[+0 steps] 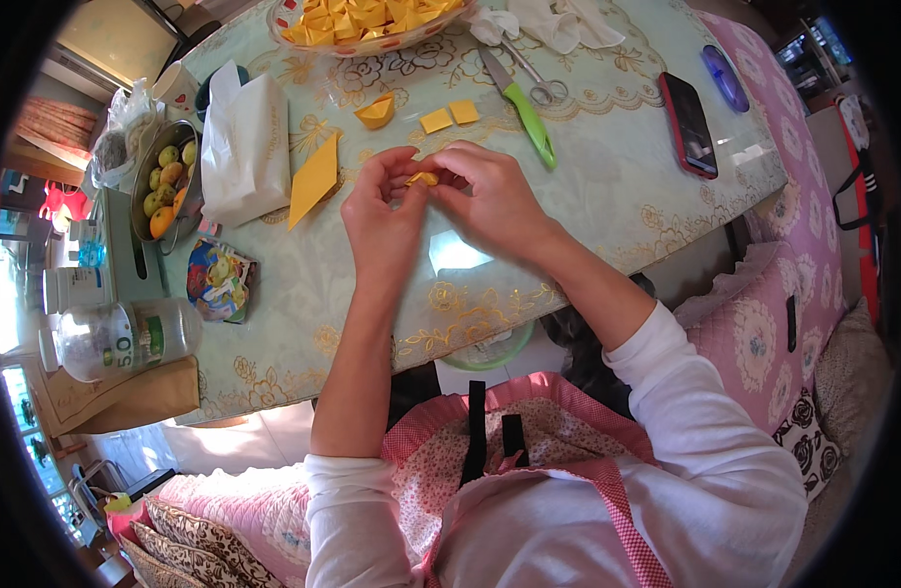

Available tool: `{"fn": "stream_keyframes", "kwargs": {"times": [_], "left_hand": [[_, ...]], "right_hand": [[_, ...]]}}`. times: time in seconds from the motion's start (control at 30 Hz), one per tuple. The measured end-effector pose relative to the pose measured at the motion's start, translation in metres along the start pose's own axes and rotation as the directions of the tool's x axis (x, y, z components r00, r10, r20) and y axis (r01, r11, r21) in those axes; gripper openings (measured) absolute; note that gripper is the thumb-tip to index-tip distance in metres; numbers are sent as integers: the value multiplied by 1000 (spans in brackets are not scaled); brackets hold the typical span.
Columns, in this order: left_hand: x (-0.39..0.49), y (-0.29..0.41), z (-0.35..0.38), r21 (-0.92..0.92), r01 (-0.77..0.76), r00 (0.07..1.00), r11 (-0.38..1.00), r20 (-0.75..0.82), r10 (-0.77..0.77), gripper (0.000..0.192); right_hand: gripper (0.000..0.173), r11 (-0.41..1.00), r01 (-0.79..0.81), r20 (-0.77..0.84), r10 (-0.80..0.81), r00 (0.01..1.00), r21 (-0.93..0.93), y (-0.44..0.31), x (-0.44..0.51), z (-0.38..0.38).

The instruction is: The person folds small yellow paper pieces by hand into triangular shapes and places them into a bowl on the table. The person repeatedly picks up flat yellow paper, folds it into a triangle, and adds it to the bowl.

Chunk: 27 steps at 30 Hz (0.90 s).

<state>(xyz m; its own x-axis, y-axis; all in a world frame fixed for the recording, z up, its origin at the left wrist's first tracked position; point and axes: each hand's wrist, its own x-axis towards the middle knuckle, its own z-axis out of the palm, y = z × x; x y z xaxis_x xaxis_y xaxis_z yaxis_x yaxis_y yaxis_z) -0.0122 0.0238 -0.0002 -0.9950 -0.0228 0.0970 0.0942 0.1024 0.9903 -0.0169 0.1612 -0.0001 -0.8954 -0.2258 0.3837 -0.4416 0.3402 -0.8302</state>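
Observation:
My left hand and my right hand meet above the table, both pinching a small folded yellow paper piece between their fingertips. Just beyond them lie a folded yellow paper boat shape and two small stacks or squares of yellow paper. Left of my left hand is a larger yellow paper stack, diamond-shaped from here. A glass bowl at the far edge holds many folded yellow pieces. A knife with a green handle and metal scissors rest beyond my right hand.
On the left stand a tissue pack, a metal bowl of fruit, a colourful folded packet and a clear plastic jar. A red-cased phone and a purple oval object lie at right. Crumpled white tissues lie at the far side.

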Motion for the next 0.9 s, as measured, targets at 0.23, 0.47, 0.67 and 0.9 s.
{"fn": "stream_keyframes", "kwargs": {"times": [0.23,0.47,0.67,0.9], "left_hand": [[1,-3,0,-92,33,999,995,16,-32,32],[1,-2,0,-118,19,1000,993,24,-16,31],[-1,3,-1,-106,60,998,993,14,-59,28],[0,1,2,-105,29,999,994,-43,-33,23]], "right_hand": [[18,1000,-25,-27,25,999,-11,-2,1,-2],[21,999,-40,-45,41,998,18,0,2,-2],[19,999,-31,-39,32,999,31,2,1,-1],[20,998,40,-24,-41,999,-55,8,0,-1]]}}
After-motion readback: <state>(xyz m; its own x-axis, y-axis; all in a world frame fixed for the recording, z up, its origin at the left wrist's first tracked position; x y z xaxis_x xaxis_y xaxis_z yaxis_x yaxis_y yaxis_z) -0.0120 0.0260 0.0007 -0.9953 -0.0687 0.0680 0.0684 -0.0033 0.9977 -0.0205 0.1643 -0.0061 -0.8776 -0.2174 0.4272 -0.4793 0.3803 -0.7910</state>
